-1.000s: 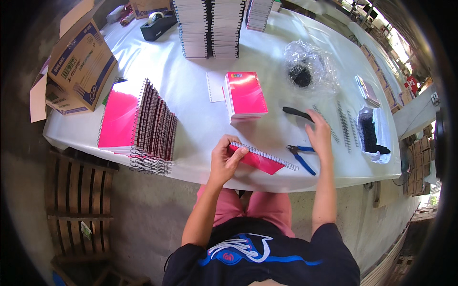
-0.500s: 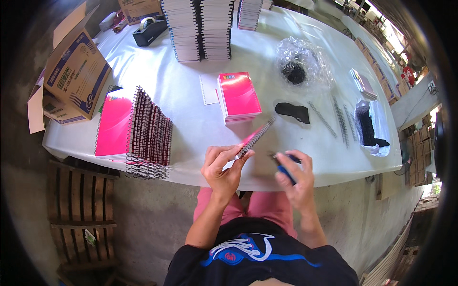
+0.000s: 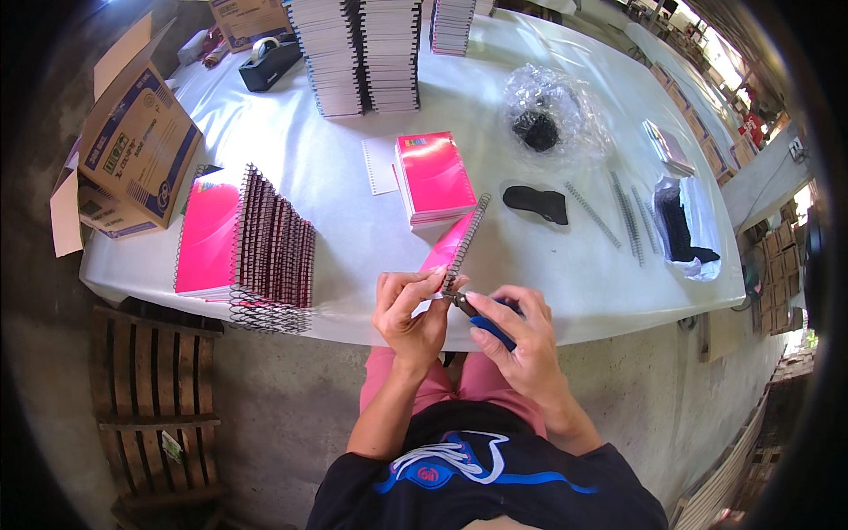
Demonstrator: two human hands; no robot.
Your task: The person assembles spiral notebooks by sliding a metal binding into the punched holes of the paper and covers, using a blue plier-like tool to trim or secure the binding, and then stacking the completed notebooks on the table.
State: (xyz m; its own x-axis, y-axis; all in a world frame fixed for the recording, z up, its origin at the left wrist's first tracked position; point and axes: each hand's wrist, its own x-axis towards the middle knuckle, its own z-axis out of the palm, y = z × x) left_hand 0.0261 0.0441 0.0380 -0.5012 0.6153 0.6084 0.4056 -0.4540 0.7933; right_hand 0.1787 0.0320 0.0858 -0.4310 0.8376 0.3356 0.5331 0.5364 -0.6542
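My left hand [image 3: 412, 311] grips a pink-covered notebook [image 3: 450, 244] tilted up off the table, its dark spiral coil [image 3: 469, 231] facing right. In my right hand [image 3: 521, 340] are pliers [image 3: 491, 330] with blue handles. Their jaws meet the near end of the coil, close to my left fingertips; whether they are clamped on the wire is too small to tell. Just beyond stands a stack of pink notebooks [image 3: 435, 179], with a white punched sheet [image 3: 381, 165] beside it. To the left, many coil-bound pink notebooks [image 3: 208, 231] are piled up.
Loose spiral coils [image 3: 627, 218] lie to the right, near a white bag of black coils [image 3: 678, 231]. A black flat object [image 3: 535, 204] and clear plastic wrap [image 3: 558, 115] lie beyond my hands. Tall notebook stacks [image 3: 391, 57], a tape dispenser [image 3: 269, 64] and an open carton [image 3: 137, 150] stand farther back.
My right hand has moved left, bringing the pliers to the near end of the coil. The notebook has tipped, so more of its pink cover shows. The view has shifted slightly.
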